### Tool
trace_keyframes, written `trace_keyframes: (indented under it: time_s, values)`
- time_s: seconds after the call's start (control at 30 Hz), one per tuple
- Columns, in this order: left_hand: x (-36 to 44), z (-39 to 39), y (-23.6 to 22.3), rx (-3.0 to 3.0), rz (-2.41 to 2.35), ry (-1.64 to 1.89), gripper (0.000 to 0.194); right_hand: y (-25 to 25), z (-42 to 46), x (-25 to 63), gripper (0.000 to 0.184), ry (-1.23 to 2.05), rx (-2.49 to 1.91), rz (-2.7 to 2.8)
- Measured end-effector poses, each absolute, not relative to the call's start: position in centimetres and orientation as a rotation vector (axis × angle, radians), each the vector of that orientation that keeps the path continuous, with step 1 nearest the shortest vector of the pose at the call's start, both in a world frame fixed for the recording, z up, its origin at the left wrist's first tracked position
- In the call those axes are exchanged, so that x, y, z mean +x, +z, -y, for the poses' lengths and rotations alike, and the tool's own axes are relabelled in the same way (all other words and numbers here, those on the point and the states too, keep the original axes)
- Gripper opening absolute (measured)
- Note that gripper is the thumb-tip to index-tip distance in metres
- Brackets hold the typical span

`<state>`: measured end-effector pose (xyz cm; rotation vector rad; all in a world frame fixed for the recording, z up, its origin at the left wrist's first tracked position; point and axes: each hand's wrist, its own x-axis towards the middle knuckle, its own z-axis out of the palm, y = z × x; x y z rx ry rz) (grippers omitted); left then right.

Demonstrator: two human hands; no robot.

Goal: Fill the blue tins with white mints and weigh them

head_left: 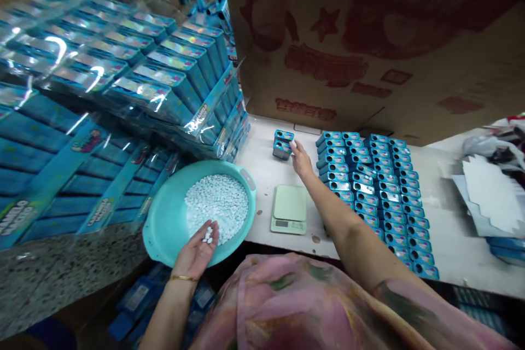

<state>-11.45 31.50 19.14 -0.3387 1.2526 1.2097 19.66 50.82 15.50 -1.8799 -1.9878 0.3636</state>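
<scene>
Several white pellets [208, 235] are lying in our left hand [196, 249], which we are holding palm up, fingers loosely cupped, over the pellet-filled turquoise basin [166, 216]. Our right hand [302, 159], fingers slightly spread, is reaching beside two small blue boxes [281, 147]; whether it is touching them, we cannot tell. Nearer us, a scale [290, 203] is sitting between basin and box rows [383, 197].
</scene>
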Motion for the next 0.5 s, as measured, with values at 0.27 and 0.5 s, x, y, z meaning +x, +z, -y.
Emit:
trace_keyframes:
  time_s: [0.27, 0.5]
  values:
    - [-11.2, -32.5, 17.3, -0.351, -1.288, 1.065, 0.021, 20.5, -29.5, 30.7, 0.020, 0.247, -1.846, 2.188]
    - [-8.9, -33.5, 18.0, -0.285, -1.267, 1.035, 0.017, 18.8, -24.0, 30.9, 0.018, 0.073, -2.150, 2.464]
